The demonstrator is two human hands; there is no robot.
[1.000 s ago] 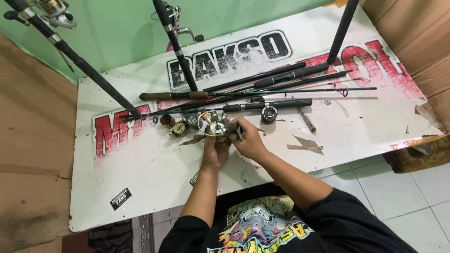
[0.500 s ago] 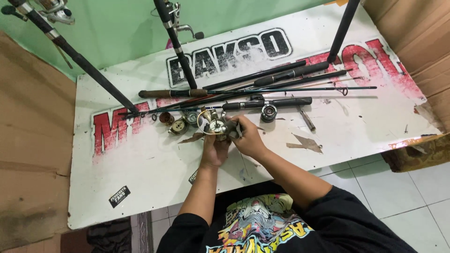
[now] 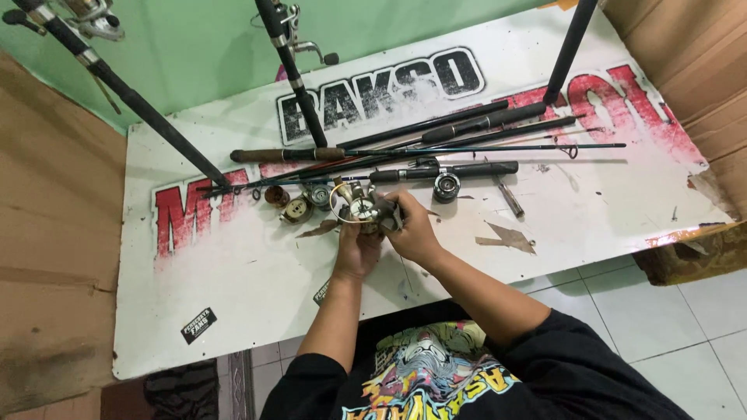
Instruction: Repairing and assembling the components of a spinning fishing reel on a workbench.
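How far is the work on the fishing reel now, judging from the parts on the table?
Done, it seems: several small round parts and a spool lie loose on the white board, apart from the reel. In hand: the left hand and right hand both grip the reel above the board. Left: those loose parts are not on the reel; the fishing rods lie untouched behind.

Right hand (image 3: 416, 230) now slightly higher over the reel (image 3: 364, 210); left hand (image 3: 356, 250) lower
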